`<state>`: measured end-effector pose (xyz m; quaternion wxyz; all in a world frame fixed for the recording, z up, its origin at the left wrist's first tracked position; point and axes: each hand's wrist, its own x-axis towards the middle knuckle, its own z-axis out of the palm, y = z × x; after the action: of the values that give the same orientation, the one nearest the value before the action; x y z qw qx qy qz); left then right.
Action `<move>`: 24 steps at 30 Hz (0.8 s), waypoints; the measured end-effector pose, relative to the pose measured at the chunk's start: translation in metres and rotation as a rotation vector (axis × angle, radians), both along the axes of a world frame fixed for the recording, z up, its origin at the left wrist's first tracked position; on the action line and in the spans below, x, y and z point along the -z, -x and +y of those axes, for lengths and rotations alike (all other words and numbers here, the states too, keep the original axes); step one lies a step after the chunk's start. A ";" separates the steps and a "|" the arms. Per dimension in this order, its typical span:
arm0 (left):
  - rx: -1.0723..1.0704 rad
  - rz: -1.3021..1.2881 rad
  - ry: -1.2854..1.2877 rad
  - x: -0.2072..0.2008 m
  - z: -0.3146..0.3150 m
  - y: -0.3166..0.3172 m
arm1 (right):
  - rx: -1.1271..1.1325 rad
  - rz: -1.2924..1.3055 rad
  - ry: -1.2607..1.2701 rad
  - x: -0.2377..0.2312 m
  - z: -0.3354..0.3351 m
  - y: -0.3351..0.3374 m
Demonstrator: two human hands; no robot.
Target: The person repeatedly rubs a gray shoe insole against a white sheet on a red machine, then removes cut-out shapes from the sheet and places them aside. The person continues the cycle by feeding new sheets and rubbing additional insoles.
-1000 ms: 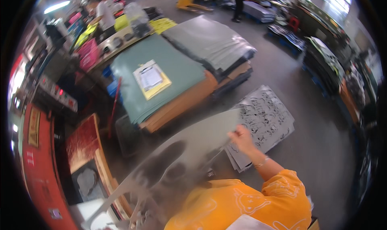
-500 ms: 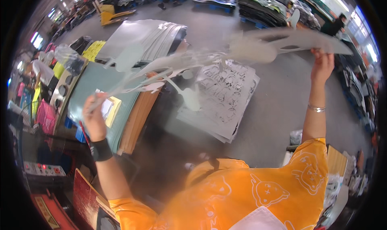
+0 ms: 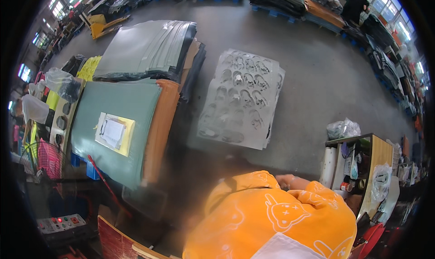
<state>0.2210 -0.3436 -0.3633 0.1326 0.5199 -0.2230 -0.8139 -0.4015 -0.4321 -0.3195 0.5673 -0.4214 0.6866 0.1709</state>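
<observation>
- At left, the green sheet stack point(image 3: 108, 161) looked whole on top, probably uncut.
- Mid-scene, pierced grey sheets point(image 3: 240, 105) lay piled on the floor point(image 3: 308, 109), apparently already cut (what remained couldn't be judged).
- The right hand point(image 3: 284, 182) was near, against the orange shirt point(image 3: 281, 218), its grip unclear; the left hand was out of sight.
- Far left, white paper point(image 3: 112, 129) carried illegible writing.

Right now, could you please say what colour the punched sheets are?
The punched sheets are light grey, clearest in head view.
</observation>
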 end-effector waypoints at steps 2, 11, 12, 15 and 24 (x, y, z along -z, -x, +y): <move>-0.041 -0.335 -0.030 -0.015 -0.008 -0.008 | -0.337 -0.078 0.183 0.000 -0.095 -0.053; -0.450 -0.577 0.228 -0.085 -0.232 -0.015 | 0.411 -0.912 0.519 -0.136 -0.520 -0.263; -0.486 -0.577 0.247 -0.090 -0.258 -0.019 | 0.513 -1.002 0.444 -0.145 -0.558 -0.287; -0.571 -0.594 0.254 -0.107 -0.326 -0.031 | 0.683 -1.323 0.246 -0.159 -0.670 -0.356; -0.747 -0.677 0.049 -0.148 -0.437 -0.087 | 0.828 -1.436 0.236 -0.075 -0.893 -0.530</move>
<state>0.3085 -0.7804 -0.2152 0.3472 0.7957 -0.0715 -0.4912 0.1290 -1.3256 -0.2450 0.8359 -0.1982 0.2712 -0.4341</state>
